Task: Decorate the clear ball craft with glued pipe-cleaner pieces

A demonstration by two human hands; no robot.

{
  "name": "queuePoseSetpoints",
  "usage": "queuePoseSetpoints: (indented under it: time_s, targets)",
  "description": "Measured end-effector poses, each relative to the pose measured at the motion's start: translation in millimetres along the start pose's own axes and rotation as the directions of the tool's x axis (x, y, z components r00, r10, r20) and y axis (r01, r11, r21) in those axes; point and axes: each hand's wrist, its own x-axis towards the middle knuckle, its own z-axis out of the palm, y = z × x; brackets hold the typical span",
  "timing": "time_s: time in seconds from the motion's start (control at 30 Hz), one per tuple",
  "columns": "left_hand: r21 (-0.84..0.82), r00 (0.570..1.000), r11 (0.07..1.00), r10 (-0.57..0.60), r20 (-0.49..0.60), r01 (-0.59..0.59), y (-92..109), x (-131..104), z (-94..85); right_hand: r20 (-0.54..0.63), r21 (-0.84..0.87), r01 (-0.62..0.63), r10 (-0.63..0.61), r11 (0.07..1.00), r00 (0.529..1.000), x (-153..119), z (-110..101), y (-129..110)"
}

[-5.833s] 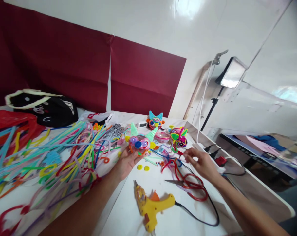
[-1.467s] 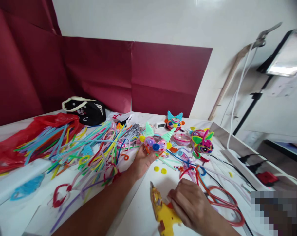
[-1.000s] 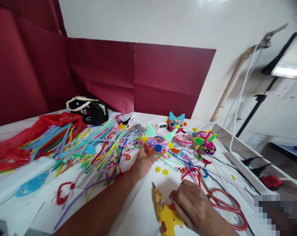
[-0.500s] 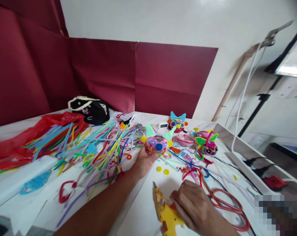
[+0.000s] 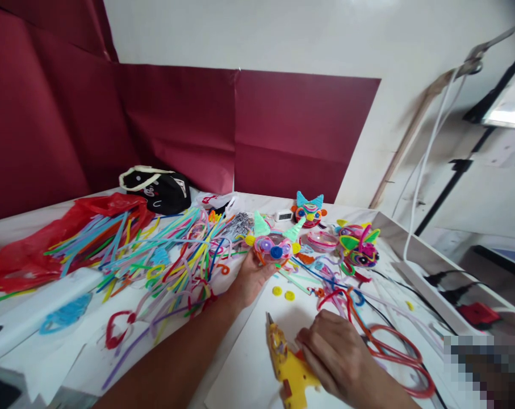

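My left hand (image 5: 251,279) reaches forward and is closed on a pipe-cleaner animal face (image 5: 271,250) with mint-green ears, purple eyes, a blue nose and yellow side knobs. The fingers behind the face are partly hidden. My right hand (image 5: 336,352) is curled around the handle of a yellow glue gun (image 5: 285,363), whose nozzle points forward and slightly left. Beyond the nozzle, two yellow discs (image 5: 283,293) lie on the white board (image 5: 248,346). Red-handled scissors (image 5: 396,346) rest just right of my right hand.
Loose pipe cleaners (image 5: 176,250) spread across the left and middle, with a red plastic bag (image 5: 31,250) behind. Two finished faces, one blue-eared (image 5: 309,209) and one pink and green (image 5: 359,245), stand farther back. Cables and a power strip (image 5: 427,289) run along the right.
The view has shifted very slightly. Both hands, the animal face and the glue gun keep nearly the same places.
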Motion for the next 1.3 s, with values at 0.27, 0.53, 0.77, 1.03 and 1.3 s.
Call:
queuePoseSetpoints:
  time_s: [0.27,0.53,0.77,1.03,1.3]
  targets:
    - [-0.007,1.000,1.000,-0.008,-0.015,0.008,-2.6,2.2,-4.9,0.007,-0.006,-0.007,0.007,1.000,1.000,2.8,-2.8,-1.8]
    - [0.017,0.999,1.000,-0.024,-0.029,0.024,-0.4,2.3,-4.2,0.024,-0.005,-0.013,0.014,1.000,1.000,1.6,-3.4,-1.2]
    - [0.004,0.999,0.999,-0.035,-0.033,0.036,0.7,2.0,-1.8,0.023,0.013,-0.015,0.015,1.000,1.000,-1.2,-2.7,0.0]
    - [-0.076,0.998,0.996,-0.044,-0.042,0.041,-0.6,5.3,-9.7,0.027,-0.005,-0.015,0.015,1.000,1.000,-2.2,-3.2,1.7]
    - [-0.120,0.997,0.992,-0.054,-0.052,0.047,-0.7,6.2,-9.7,0.043,0.011,-0.031,0.031,0.999,0.999,-4.2,-0.9,3.5]
